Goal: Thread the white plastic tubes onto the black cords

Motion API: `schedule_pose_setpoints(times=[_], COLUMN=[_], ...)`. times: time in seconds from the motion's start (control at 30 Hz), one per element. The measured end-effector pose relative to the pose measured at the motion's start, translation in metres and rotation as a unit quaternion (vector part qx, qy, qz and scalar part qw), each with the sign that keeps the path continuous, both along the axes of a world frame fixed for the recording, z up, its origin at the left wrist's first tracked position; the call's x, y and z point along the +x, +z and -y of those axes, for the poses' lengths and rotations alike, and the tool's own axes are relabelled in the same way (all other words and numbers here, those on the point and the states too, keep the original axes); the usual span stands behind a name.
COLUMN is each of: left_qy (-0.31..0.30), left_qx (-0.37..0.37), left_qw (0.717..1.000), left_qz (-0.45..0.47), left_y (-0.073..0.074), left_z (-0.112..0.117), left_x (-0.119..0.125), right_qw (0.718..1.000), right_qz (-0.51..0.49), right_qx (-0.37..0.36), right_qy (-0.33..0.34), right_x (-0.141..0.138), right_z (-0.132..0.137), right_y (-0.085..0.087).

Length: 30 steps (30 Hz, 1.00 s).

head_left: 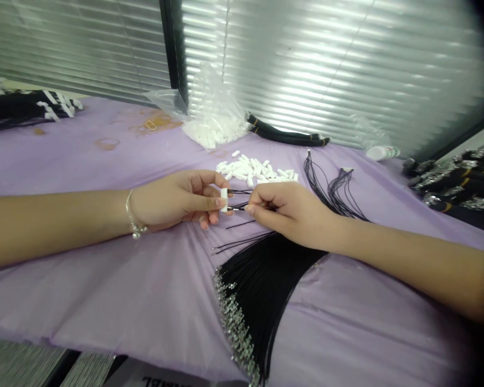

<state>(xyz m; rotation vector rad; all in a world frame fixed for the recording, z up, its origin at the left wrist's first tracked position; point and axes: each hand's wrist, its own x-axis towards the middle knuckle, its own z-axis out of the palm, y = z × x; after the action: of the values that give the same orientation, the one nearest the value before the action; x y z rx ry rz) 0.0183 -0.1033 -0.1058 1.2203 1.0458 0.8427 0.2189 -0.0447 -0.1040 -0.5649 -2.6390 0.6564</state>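
Observation:
Between the thumb and fingers of my left hand (193,198) is a white plastic connector housing (225,199), held upright. My right hand (288,210) pinches a thin black wire (239,208) whose metal-tipped end is at the housing's right side; how deep it sits I cannot tell. More black wires run from the housing toward my right hand. Below my right hand, a fanned bundle of black wires (274,274) with silver crimped ends (234,317) lies on the purple cloth (145,301). Behind my hands is a loose pile of white connector housings (254,169).
A clear plastic bag (215,126) of white pieces stands at the back. Tied black wire bundles (286,131) lie beside it, others (460,177) at the right. Wires with fitted housings (341,188) rest behind my right hand, more (28,105) at far left. Blinds (306,64) close off the back.

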Motion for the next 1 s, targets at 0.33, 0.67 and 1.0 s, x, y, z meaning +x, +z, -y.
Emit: schedule_pose_setpoints(times=[0.33,0.67,1.0], left_qy=[-0.009,0.015,0.017], left_qx=[0.008,-0.023,-0.023], left_qw=[0.999,0.999,0.998], left_qz=[-0.041,-0.039,-0.052], left_y=[-0.003,-0.003,-0.005], left_z=[-0.002,-0.004,-0.005], left_x=[-0.001,0.002,0.000], right_qw=[1.000,1.000,1.000], right_qz=[0.010,0.014,0.014], right_qx=[-0.004,0.018,0.022], right_qy=[0.002,-0.006,-0.004], right_x=[-0.006,-0.011,-0.018], right_z=[0.000,0.005,0.006], right_y=[-0.005,-0.006,-0.008])
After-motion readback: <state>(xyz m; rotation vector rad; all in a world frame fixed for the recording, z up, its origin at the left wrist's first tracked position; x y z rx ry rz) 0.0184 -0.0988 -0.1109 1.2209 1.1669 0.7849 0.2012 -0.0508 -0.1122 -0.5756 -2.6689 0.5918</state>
